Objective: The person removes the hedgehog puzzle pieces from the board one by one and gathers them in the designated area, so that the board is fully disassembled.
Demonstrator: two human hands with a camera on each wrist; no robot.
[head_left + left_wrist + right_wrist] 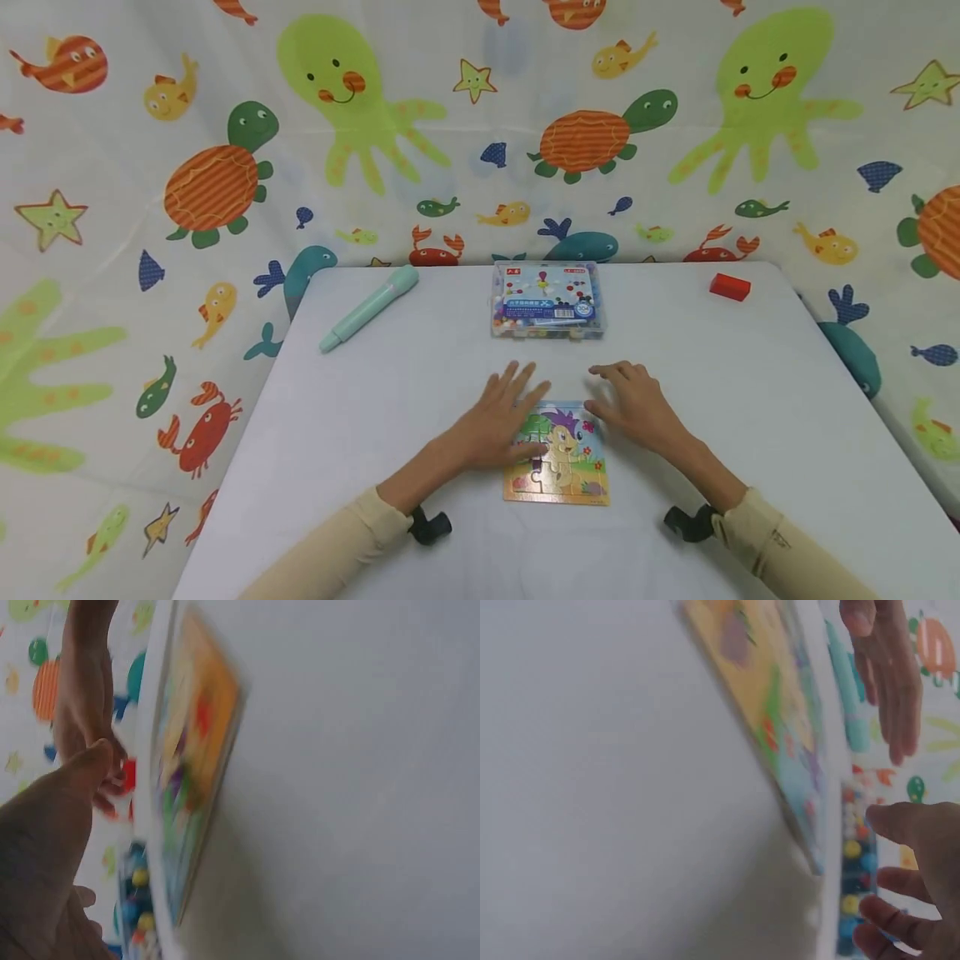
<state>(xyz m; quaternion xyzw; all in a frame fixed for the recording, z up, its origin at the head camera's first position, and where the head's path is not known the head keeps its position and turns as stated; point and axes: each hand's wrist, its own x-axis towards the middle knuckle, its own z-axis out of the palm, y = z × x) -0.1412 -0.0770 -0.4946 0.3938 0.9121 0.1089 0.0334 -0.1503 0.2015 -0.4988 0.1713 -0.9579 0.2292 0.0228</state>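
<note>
A jigsaw puzzle board point(561, 467) with a cartoon animal picture lies flat on the white table, its pieces fitted in the frame. My left hand point(495, 425) is over its left side, fingers spread, hiding part of the picture. In the left wrist view a gap shows between that hand's thumb point(86, 769) and the board. At the upper right corner of the board my right hand point(637, 408) hovers with loosely bent fingers and holds nothing. The right wrist view shows its fingers point(900, 919) apart from one another, beyond the board's edge.
Behind the puzzle stands a clear plastic box point(547, 327) of colored beads with a printed label. A mint-green tube-shaped stick point(367, 310) lies at the back left, and a small red block point(730, 287) at the back right. A sea-animal curtain point(480, 108) hangs behind the table.
</note>
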